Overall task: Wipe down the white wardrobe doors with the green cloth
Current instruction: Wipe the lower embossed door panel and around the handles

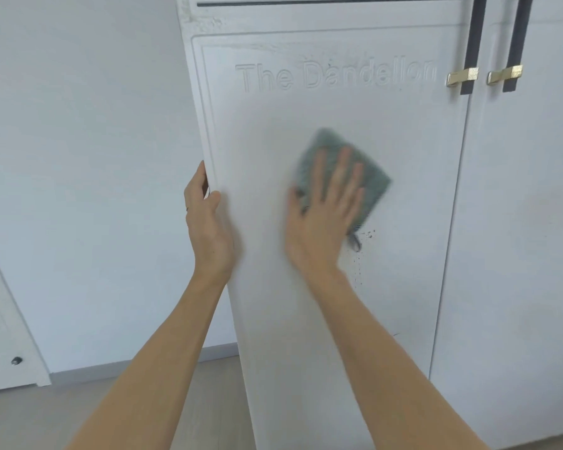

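Observation:
A white wardrobe door (pixel 403 287) with raised lettering "The Dandelion" fills the middle of the view. My right hand (pixel 322 216) presses the folded green cloth (pixel 371 180) flat against the door's middle, fingers straight and spread; the hand and cloth are blurred. Dark specks (pixel 364 241) mark the door just below the cloth. My left hand (pixel 205 219) grips the door's left edge, thumb on the front face and fingers wrapped behind the edge.
A second white door (pixel 517 222) stands to the right. Two dark strap handles with gold brackets (pixel 463 76) (pixel 504 74) hang near the gap between them. A white wall (pixel 78 157), a baseboard and pale wood floor (pixel 78 401) lie to the left.

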{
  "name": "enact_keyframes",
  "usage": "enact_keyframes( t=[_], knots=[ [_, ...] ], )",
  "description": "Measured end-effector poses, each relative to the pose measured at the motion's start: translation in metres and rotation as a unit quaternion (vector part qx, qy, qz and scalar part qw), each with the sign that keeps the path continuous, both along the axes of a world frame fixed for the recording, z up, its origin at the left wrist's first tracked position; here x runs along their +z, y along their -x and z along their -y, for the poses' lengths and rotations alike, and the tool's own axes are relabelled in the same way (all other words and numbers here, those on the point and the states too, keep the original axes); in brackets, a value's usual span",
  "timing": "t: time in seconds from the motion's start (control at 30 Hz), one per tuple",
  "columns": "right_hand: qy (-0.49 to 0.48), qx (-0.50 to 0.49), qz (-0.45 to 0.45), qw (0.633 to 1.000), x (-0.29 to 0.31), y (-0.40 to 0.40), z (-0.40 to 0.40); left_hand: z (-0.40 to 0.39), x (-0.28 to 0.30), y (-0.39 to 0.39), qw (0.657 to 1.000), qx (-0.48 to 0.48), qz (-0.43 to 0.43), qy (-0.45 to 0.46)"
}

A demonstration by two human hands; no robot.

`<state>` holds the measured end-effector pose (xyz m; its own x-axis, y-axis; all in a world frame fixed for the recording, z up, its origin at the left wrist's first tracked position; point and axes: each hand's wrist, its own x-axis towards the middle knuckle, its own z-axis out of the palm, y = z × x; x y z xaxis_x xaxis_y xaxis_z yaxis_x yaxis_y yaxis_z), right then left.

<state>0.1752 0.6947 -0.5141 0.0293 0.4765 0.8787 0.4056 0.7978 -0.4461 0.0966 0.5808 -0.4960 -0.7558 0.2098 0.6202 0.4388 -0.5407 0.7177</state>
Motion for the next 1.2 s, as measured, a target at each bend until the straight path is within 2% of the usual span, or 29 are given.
enact_keyframes(
  t=[0.1, 0.17, 0.23, 0.3, 0.4, 0.47, 0.6, 0.63, 0.7, 0.8, 0.9, 0.97, 1.03, 1.1, 1.2],
  knots=[
    [-0.167, 0.081, 0.179, 0.966, -0.033, 0.019, 0.04, 0.005, -0.001, 0.002, 1.0, -0.011, -0.016, 0.003],
    [-0.238, 0.112, 0.228, 0.938, -0.04, 0.012, 0.032, 0.007, -0.003, 0.002, 1.0, -0.005, -0.027, 0.013],
    [-0.259, 0.118, 0.233, 0.93, -0.035, -0.003, 0.006, 0.009, -0.004, 0.002, 0.999, 0.006, -0.038, 0.038],
    [-0.202, 0.094, 0.19, 0.956, -0.031, -0.025, -0.03, 0.008, -0.007, 0.001, 0.996, 0.018, -0.055, 0.068],
    [-0.017, 0.043, 0.072, 0.996, -0.032, -0.065, -0.076, 0.006, -0.014, -0.005, 0.992, 0.022, -0.077, 0.093],
    [0.069, 0.051, -0.002, 0.996, -0.032, -0.076, -0.084, 0.003, -0.017, -0.007, 0.991, 0.023, -0.09, 0.099],
    [0.138, 0.019, -0.086, 0.986, -0.02, -0.05, -0.055, 0.001, -0.018, -0.003, 0.986, 0.015, -0.116, 0.12],
    [0.116, 0.012, -0.068, 0.991, -0.021, -0.039, -0.042, 0.0, -0.018, -0.002, 0.985, 0.015, -0.12, 0.124],
    [0.007, 0.024, 0.027, 0.999, -0.032, -0.015, -0.011, 0.002, -0.016, 0.0, 0.986, 0.003, -0.118, 0.118],
    [-0.143, 0.085, 0.189, 0.968, -0.066, 0.012, 0.035, 0.006, -0.017, 0.001, 0.988, -0.026, -0.114, 0.099],
    [-0.226, 0.126, 0.244, 0.935, -0.08, 0.005, 0.029, 0.009, -0.018, -0.002, 0.988, -0.035, -0.117, 0.098],
    [-0.236, 0.122, 0.237, 0.934, -0.075, -0.011, -0.001, 0.01, -0.017, -0.002, 0.987, -0.041, -0.115, 0.104],
    [-0.161, 0.083, 0.18, 0.967, -0.073, -0.032, -0.038, 0.011, -0.016, -0.002, 0.987, -0.047, -0.107, 0.111],
    [-0.026, 0.039, 0.093, 0.995, -0.075, -0.056, -0.068, 0.011, -0.015, -0.004, 0.987, -0.044, -0.103, 0.111],
    [0.143, 0.047, -0.029, 0.988, -0.074, -0.075, -0.083, 0.01, -0.017, -0.004, 0.987, -0.039, -0.101, 0.115]
  ],
)
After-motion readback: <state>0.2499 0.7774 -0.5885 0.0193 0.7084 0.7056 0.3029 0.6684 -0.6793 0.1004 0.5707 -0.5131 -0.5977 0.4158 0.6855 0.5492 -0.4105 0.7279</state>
